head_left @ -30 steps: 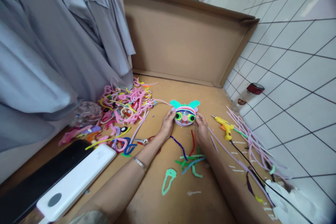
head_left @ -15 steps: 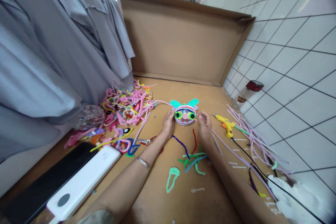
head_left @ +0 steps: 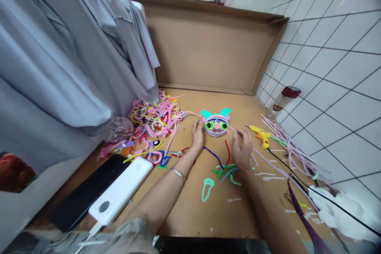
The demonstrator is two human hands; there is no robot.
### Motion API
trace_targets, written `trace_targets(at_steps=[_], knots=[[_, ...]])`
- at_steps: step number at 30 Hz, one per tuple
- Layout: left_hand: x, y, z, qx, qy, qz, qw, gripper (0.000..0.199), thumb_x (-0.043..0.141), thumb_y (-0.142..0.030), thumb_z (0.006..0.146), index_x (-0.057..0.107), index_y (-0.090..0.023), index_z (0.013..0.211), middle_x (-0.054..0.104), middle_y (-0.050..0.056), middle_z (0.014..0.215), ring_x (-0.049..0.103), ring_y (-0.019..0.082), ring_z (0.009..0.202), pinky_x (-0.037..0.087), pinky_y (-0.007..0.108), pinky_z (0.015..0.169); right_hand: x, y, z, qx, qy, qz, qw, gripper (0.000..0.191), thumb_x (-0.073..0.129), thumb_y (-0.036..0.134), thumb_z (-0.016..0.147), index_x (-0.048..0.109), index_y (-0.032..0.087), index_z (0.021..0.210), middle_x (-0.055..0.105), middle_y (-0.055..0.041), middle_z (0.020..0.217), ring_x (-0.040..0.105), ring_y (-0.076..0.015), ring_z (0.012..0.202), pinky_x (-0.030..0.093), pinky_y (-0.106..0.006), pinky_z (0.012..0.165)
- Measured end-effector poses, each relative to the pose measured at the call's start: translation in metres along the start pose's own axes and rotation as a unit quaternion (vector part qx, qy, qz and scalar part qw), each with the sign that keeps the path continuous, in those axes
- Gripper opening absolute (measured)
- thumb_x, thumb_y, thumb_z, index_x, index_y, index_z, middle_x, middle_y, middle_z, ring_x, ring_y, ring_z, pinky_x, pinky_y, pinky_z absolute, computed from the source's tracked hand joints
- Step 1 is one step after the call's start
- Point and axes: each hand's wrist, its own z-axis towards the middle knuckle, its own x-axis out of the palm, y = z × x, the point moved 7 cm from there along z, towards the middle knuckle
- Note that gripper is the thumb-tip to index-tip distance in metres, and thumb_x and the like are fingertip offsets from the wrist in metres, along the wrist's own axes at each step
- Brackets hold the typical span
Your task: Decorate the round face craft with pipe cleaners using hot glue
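Note:
A round animal-face craft with turquoise ears, green-ringed eyes and a pink nose stands on the brown tabletop. My left hand rests just to its left, fingers loosely bent, with a small gap between. On the other side, my right hand is apart from the craft, fingers half curled and holding nothing I can see. A lilac pipe cleaner runs past that hand. Between my forearms lie a dark blue pipe cleaner, a red pipe cleaner and a light green loop.
To the left is a heap of pipe cleaner pieces, with a white power bank and a black slab nearer. At right are a yellow glue gun, lilac pipe cleaners and a red-lidded jar. Cardboard stands behind.
My left hand has come away from the craft's side. My right hand has moved outward from it. The whole view has shifted, showing the table's front edge.

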Motion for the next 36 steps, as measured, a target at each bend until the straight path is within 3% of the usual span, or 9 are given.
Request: trace_targets(at_steps=[4, 7, 11, 15, 18, 23, 27, 31, 36], knots=[[-0.010, -0.011, -0.004, 0.038, -0.061, 0.022, 0.997, 0.038, 0.058, -0.040, 0.086, 0.058, -0.020, 0.118, 0.055, 0.011, 0.135, 0.047, 0.023, 0.130, 0.030, 0.035, 0.112, -0.005, 0.006, -0.015, 0.032, -0.004, -0.033, 0.999, 0.024, 0.043, 0.040, 0.094, 0.053, 0.022, 0.080, 0.057, -0.0044, 0.082, 0.055, -0.0207, 0.082, 0.045, -0.035, 0.078], [-0.012, -0.024, -0.009, 0.074, -0.084, 0.028, 0.993, 0.023, 0.055, -0.031, 0.086, 0.056, -0.020, 0.106, 0.059, 0.008, 0.117, 0.053, 0.020, 0.116, 0.035, 0.032, 0.106, 0.000, 0.003, -0.023, 0.039, 0.024, -0.102, 0.994, 0.036, 0.041, 0.042, 0.094, 0.037, 0.025, 0.063, 0.047, -0.0006, 0.065, 0.047, -0.0178, 0.066, 0.038, -0.032, 0.067], [-0.013, -0.049, -0.021, 0.127, -0.090, 0.050, 0.987, 0.008, 0.054, -0.026, 0.086, 0.054, -0.021, 0.092, 0.055, 0.004, 0.100, 0.052, 0.019, 0.103, 0.036, 0.030, 0.099, 0.007, -0.015, -0.026, 0.055, 0.058, -0.180, 0.980, 0.042, 0.034, 0.041, 0.093, 0.027, 0.026, 0.055, 0.037, 0.0015, 0.051, 0.036, -0.0157, 0.053, 0.029, -0.031, 0.059], [-0.005, -0.077, -0.045, 0.196, -0.048, 0.081, 0.976, 0.007, 0.052, -0.028, 0.088, 0.055, -0.022, 0.089, 0.053, 0.005, 0.099, 0.050, 0.020, 0.101, 0.037, 0.029, 0.097, 0.003, -0.027, -0.023, 0.088, 0.047, -0.207, 0.973, 0.042, 0.033, 0.040, 0.093, 0.032, 0.025, 0.054, 0.039, 0.0009, 0.050, 0.035, -0.0152, 0.051, 0.027, -0.030, 0.057], [0.005, -0.093, -0.072, 0.240, 0.014, 0.106, 0.965, 0.012, 0.052, -0.032, 0.090, 0.057, -0.022, 0.088, 0.054, 0.006, 0.098, 0.052, 0.021, 0.099, 0.038, 0.031, 0.095, -0.001, -0.025, -0.021, 0.093, 0.040, -0.197, 0.975, 0.042, 0.033, 0.041, 0.094, 0.033, 0.025, 0.055, 0.040, 0.0011, 0.051, 0.036, -0.0151, 0.052, 0.027, -0.029, 0.058], [0.019, -0.102, -0.115, 0.265, 0.126, 0.159, 0.943, 0.014, 0.050, -0.030, 0.092, 0.060, -0.020, 0.089, 0.058, 0.008, 0.097, 0.055, 0.021, 0.095, 0.041, 0.032, 0.088, -0.011, -0.027, -0.016, 0.115, 0.031, -0.211, 0.970, 0.038, 0.030, 0.039, 0.094, 0.039, 0.024, 0.060, 0.045, 0.0004, 0.054, 0.039, -0.0158, 0.054, 0.028, -0.029, 0.060], [0.025, -0.092, -0.131, 0.234, 0.191, 0.192, 0.934, 0.013, 0.052, -0.028, 0.089, 0.062, -0.020, 0.087, 0.060, 0.007, 0.088, 0.055, 0.020, 0.083, 0.043, 0.031, 0.078, -0.007, -0.029, -0.012, 0.076, 0.124, -0.305, 0.941, 0.025, 0.045, 0.037, 0.087, 0.054, 0.020, 0.072, 0.064, -0.0075, 0.076, 0.055, -0.0203, 0.073, 0.033, -0.031, 0.068], [0.024, -0.080, -0.132, 0.197, 0.203, 0.208, 0.936, 0.013, 0.051, -0.026, 0.088, 0.061, -0.020, 0.083, 0.061, 0.004, 0.079, 0.055, 0.018, 0.074, 0.042, 0.030, 0.071, 0.004, -0.032, -0.016, 0.054, 0.261, -0.366, 0.891, 0.023, 0.054, 0.040, 0.081, 0.061, 0.018, 0.077, 0.069, -0.0121, 0.094, 0.060, -0.0281, 0.097, 0.036, -0.037, 0.079], [0.022, -0.072, -0.127, 0.156, 0.210, 0.178, 0.949, 0.009, 0.053, -0.027, 0.085, 0.060, -0.021, 0.084, 0.061, 0.001, 0.072, 0.055, 0.016, 0.068, 0.042, 0.028, 0.069, 0.011, -0.032, -0.022, 0.068, 0.348, -0.383, 0.853, 0.016, 0.055, 0.028, 0.079, 0.065, 0.017, 0.086, 0.071, -0.0134, 0.095, 0.064, -0.0276, 0.094, 0.037, -0.036, 0.080]])
